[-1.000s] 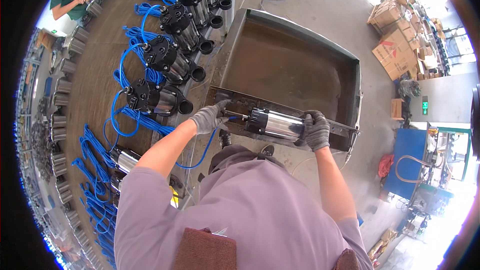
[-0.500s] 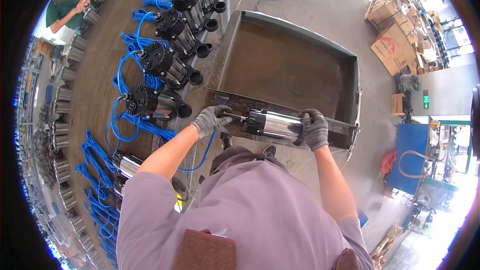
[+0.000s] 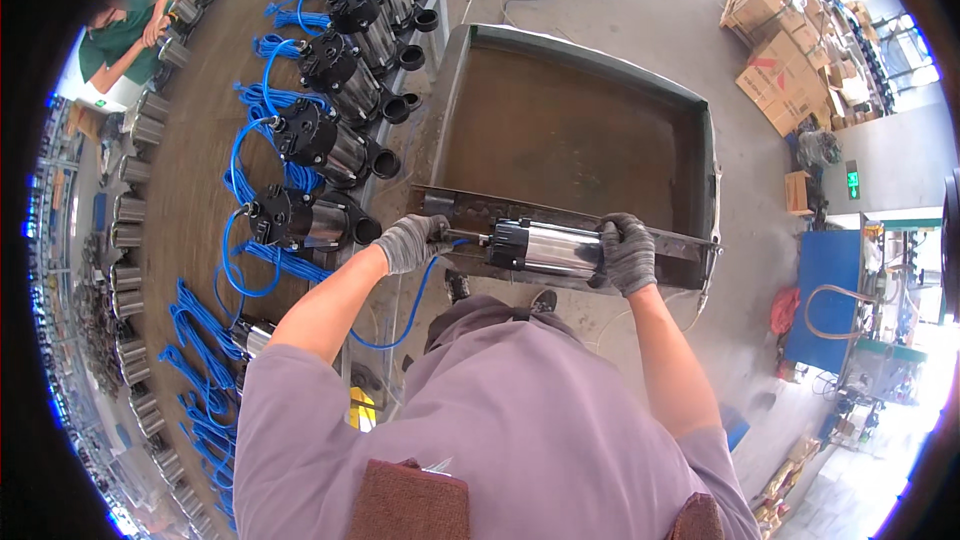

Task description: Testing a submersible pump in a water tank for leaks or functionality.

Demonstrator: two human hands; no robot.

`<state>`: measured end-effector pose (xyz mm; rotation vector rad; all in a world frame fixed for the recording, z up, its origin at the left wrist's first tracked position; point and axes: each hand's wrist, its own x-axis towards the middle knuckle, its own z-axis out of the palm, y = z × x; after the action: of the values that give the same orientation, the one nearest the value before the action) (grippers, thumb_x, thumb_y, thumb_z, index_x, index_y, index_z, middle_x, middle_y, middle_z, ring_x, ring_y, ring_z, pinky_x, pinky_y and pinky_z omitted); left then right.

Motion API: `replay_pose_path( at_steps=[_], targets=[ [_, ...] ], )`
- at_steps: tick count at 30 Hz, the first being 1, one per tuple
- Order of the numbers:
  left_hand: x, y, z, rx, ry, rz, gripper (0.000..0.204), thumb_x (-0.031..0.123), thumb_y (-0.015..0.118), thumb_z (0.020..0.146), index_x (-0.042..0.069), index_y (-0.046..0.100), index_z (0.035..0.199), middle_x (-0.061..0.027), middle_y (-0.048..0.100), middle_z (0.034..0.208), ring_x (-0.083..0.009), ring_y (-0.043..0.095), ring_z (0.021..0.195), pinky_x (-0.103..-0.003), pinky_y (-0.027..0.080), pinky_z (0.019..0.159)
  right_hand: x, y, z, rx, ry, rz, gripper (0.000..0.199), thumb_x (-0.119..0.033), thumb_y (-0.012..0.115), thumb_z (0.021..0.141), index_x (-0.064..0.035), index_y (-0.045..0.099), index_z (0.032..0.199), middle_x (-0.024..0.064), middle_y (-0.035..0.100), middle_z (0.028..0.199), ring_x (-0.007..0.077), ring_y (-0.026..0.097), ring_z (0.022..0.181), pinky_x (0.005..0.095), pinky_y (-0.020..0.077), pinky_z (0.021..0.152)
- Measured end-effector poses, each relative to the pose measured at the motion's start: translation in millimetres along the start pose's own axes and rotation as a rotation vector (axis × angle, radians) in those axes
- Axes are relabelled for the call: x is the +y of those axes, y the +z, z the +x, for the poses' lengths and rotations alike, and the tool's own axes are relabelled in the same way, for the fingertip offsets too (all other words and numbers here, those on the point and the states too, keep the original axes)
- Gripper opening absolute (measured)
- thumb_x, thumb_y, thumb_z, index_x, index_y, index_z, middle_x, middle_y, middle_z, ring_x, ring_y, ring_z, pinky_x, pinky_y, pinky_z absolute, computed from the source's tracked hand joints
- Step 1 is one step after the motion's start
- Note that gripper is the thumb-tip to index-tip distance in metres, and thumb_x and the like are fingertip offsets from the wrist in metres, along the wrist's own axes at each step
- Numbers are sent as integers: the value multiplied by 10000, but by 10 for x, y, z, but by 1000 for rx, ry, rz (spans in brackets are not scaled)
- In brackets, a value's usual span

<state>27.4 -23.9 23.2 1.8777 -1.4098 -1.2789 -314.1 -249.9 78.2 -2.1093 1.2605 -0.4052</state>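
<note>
A submersible pump [image 3: 548,247] with a shiny steel body and black ends lies on its side over the near edge of the metal tank. My right hand [image 3: 630,253], in a grey glove, is closed round its black right end. At the pump's left end, my gloved left hand [image 3: 408,243] is closed on a thin rod-like metal piece [image 3: 466,236] that reaches to the pump's end; the fingers hide its grip. From beside that piece a blue cable [image 3: 412,312] loops down and left.
A rusty-brown tank [image 3: 580,130] spreads beyond the pump. At left, several upright pumps [image 3: 318,135] with coiled blue cables line the bench [image 3: 190,200]. A person [image 3: 125,40] in green is at far left. Cardboard boxes [image 3: 783,80] are stacked at far right.
My left hand has shifted slightly right and down along the rod-like piece. The pump and my right hand stay in nearly the same place. The view has shifted a little.
</note>
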Motion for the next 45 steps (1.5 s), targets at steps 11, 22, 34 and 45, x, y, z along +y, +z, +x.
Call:
replay_pose_path(
  at_steps=[11, 22, 34, 45],
  targets=[
    [310, -211, 80, -82, -42, 747, 330, 396, 682, 941, 121, 746, 1112, -199, 745, 973, -403, 713, 940, -477, 556, 811, -87, -107, 6, 63, -103, -160, 203, -186, 622, 880, -54, 734, 987, 212, 718, 997, 415, 667, 987, 489, 521, 935],
    [79, -225, 38, -212, -492, -634, 451, 496, 753, 923, 67, 698, 1049, -32, 691, 801, -134, 650, 673, -300, 516, 603, -32, -121, 13, 105, -150, -125, 137, -186, 626, 888, -83, 715, 904, 181, 711, 919, 391, 665, 924, 482, 528, 899],
    [-283, 123, 54, 39, -150, -476, 435, 213, 771, 942, 80, 553, 1294, -4, 642, 1053, -99, 606, 894, -260, 522, 755, 70, -281, -61, 61, -93, 92, 251, -280, 643, 920, -63, 738, 1002, 213, 705, 1002, 403, 663, 1004, 474, 531, 931],
    [-116, 265, -418, 789, -96, -354, 401, 146, 673, 1011, 31, 559, 1378, -48, 632, 1230, -132, 601, 1113, -284, 483, 988, 3123, -1082, -793, 528, 607, -141, 437, -434, 702, 906, -34, 620, 1065, 141, 657, 787, 377, 641, 761, 496, 513, 702]
  ],
)
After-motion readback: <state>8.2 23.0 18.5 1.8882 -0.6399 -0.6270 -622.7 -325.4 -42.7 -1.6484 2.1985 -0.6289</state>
